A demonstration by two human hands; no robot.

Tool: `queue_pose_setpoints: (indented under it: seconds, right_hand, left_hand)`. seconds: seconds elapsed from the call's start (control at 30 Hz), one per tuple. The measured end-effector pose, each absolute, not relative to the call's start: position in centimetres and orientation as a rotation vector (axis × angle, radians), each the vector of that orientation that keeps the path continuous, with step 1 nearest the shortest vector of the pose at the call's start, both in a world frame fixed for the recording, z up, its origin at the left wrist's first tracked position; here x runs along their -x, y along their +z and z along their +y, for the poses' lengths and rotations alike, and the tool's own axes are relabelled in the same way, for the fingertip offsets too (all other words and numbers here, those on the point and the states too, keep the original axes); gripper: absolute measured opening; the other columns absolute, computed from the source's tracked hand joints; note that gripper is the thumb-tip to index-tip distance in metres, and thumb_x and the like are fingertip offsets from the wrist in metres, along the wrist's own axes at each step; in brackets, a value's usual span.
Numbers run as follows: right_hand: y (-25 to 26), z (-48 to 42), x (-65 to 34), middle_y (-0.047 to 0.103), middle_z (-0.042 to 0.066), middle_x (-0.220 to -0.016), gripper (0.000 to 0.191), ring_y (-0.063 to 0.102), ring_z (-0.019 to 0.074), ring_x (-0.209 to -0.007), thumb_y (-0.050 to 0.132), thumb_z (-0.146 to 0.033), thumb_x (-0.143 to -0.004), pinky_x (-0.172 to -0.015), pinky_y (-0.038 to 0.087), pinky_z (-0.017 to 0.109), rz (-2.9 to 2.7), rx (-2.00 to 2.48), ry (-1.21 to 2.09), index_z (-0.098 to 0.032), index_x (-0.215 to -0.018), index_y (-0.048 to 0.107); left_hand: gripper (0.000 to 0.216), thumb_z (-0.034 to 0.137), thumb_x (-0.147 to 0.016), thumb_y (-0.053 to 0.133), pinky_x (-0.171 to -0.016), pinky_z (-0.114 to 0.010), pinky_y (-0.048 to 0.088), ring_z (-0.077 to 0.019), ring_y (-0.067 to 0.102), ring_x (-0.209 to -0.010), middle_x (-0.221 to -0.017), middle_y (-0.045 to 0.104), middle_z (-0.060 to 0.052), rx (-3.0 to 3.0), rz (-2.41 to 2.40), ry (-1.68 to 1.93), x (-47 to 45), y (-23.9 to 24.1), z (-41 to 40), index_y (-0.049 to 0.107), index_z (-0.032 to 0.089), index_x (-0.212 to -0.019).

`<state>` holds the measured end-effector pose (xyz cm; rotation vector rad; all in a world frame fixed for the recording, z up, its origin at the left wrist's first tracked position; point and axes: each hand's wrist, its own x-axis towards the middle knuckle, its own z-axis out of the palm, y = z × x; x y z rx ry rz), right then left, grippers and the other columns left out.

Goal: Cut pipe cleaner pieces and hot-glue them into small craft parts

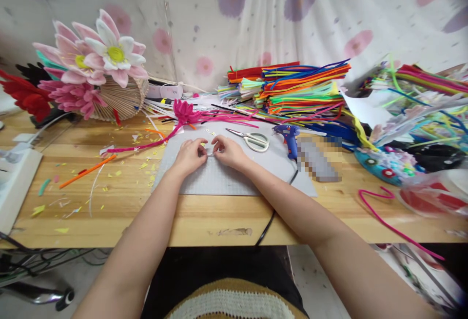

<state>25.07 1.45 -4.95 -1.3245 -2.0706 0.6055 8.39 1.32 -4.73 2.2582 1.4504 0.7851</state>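
Note:
Over the grey cutting mat (234, 177), my left hand (192, 155) and my right hand (226, 152) face each other with fingertips curled in a pinch. Between them is something small and pale, too tiny to make out. Just beyond my right hand lie scissors (256, 142) with pale handles, blades pointing left. A blue glue gun (290, 141) rests at the mat's right side, its black cord running to the table's front edge. Behind my left hand, a magenta pipe-cleaner flower (184, 111) lies with its long stem stretching left.
Bundles of coloured pipe cleaners (303, 87) are stacked at the back. Fluffy flowers (106, 55) stand back left by a woven fan-like piece (124, 97). Yellow scraps and an orange stick (87, 171) litter the left. A white power strip (18, 182) sits far left; a blue dish (380, 165) holds trinkets.

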Motion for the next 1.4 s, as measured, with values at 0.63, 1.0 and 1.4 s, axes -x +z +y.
queue_pose_setpoints:
  seconds: [0.63, 1.0, 1.4]
  right_hand:
    - [-4.2, 0.6, -29.1, 0.065, -0.001, -0.075, 0.023, 0.059, 0.0110, -0.068, 0.054, -0.017, -0.066, -0.072, 0.045, 0.028, -1.771, 1.264, 0.782, -0.019, -0.089, 0.049]
    - [-3.9, 0.3, -28.2, 0.065, -0.002, -0.075, 0.021, 0.058, 0.0115, -0.068, 0.054, -0.017, -0.068, -0.072, 0.046, 0.028, -1.832, 1.183, 0.722, -0.021, -0.088, 0.050]
    - [-3.1, -3.0, -33.9, 0.065, 0.001, -0.085, 0.033, 0.058, 0.0136, -0.078, 0.041, -0.006, -0.061, -0.075, 0.046, 0.029, -2.015, 1.204, 0.592, -0.020, -0.089, 0.054]
  left_hand:
    - [0.022, 0.030, -0.079, 0.052, -0.094, -0.037, 0.031, -0.0243, 0.047, -0.104, -0.102, 0.061, -0.008, -2.150, 1.599, 1.270, -9.0, -4.4, 1.1, 0.058, 0.019, -0.097]
    - [0.012, 0.026, -0.078, 0.054, -0.078, -0.031, 0.041, -0.0177, 0.056, -0.081, -0.082, 0.066, -0.004, -2.256, 1.395, 0.990, -11.6, -4.3, -0.4, 0.064, 0.020, -0.081]
    - [0.008, 0.021, -0.075, 0.053, -0.075, -0.029, 0.043, -0.0160, 0.056, -0.077, -0.076, 0.063, -0.002, -2.191, 1.493, 1.100, -11.2, -4.4, -0.4, 0.060, 0.019, -0.074]
